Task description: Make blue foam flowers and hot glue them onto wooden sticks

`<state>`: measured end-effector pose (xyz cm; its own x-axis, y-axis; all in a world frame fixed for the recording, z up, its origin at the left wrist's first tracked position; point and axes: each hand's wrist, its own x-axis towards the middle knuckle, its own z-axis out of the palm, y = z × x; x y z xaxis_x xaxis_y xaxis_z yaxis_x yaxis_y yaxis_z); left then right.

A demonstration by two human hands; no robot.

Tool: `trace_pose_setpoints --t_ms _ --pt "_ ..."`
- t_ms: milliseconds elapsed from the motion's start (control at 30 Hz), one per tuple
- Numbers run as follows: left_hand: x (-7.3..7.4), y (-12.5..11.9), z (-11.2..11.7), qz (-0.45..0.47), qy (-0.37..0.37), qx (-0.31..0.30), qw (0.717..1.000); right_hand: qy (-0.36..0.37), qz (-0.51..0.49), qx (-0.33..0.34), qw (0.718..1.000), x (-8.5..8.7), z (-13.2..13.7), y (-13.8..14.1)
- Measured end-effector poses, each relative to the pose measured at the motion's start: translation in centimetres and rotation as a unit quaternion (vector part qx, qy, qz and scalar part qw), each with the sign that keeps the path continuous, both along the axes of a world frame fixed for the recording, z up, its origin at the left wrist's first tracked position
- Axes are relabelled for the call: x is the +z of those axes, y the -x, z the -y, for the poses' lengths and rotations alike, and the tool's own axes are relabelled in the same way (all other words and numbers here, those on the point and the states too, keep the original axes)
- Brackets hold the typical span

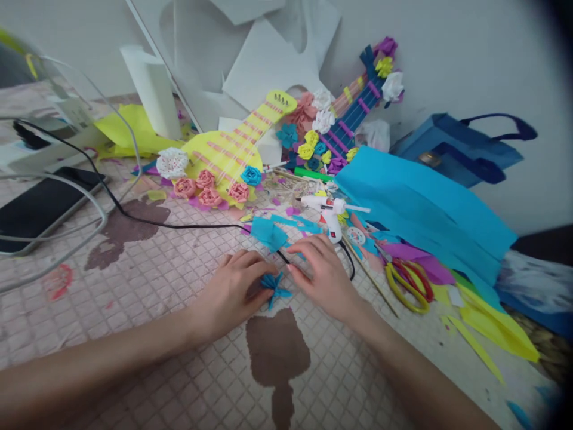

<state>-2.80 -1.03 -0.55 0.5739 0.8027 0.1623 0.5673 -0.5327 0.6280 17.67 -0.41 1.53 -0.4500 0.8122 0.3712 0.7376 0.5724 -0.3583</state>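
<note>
Close above the table, my left hand [237, 286] pinches a small blue paper flower [278, 288] between thumb and fingers, its strips fanned out to the right. My right hand [324, 272] is just right of it, thumb and fingers apart with nothing visible between them. Its fingertips are beside the black cord [281, 257], and I cannot tell whether they touch it. Beyond the hands is a piece of blue crepe paper [268, 233]. A white glue gun [330, 218] stands past my right hand.
A yellow paper guitar [228, 143] and a blue one [347, 131], both with paper flowers, lean at the back. Scissors [405, 286], a wooden stick [373, 280] and blue paper sheets [416, 203] lie right. A phone [49, 203] and cables are left.
</note>
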Motion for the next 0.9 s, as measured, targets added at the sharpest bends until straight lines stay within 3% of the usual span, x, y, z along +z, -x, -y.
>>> trace_pose_setpoints --t_ms 167,333,467,600,667,767,900 --pt "0.1 0.0 0.0 -0.006 0.001 0.003 1.000 0.029 0.081 0.024 0.996 0.0 -2.9 1.0" --pt "0.2 -0.1 0.1 -0.007 0.003 0.005 1.000 0.034 0.101 0.032 0.994 -0.6 -4.1 2.2" --pt "0.2 0.0 0.1 -0.004 0.001 0.004 1.000 0.027 0.050 0.019 0.998 -1.0 -4.6 2.9" --pt "0.0 0.0 0.0 -0.001 0.003 0.002 1.000 0.055 -0.099 -0.013 0.994 -0.4 -4.5 2.5" --pt "0.0 0.0 -0.1 -0.002 0.006 0.002 1.000 0.112 -0.190 -0.046 0.974 0.1 -3.8 1.4" --pt "0.0 0.0 -0.1 0.002 0.005 0.002 1.000 0.219 -0.317 -0.104 0.917 0.7 -2.3 -1.5" --pt "-0.1 0.1 0.0 0.009 -0.002 0.001 1.000 0.215 -0.395 -0.176 0.876 1.1 -0.4 -6.8"
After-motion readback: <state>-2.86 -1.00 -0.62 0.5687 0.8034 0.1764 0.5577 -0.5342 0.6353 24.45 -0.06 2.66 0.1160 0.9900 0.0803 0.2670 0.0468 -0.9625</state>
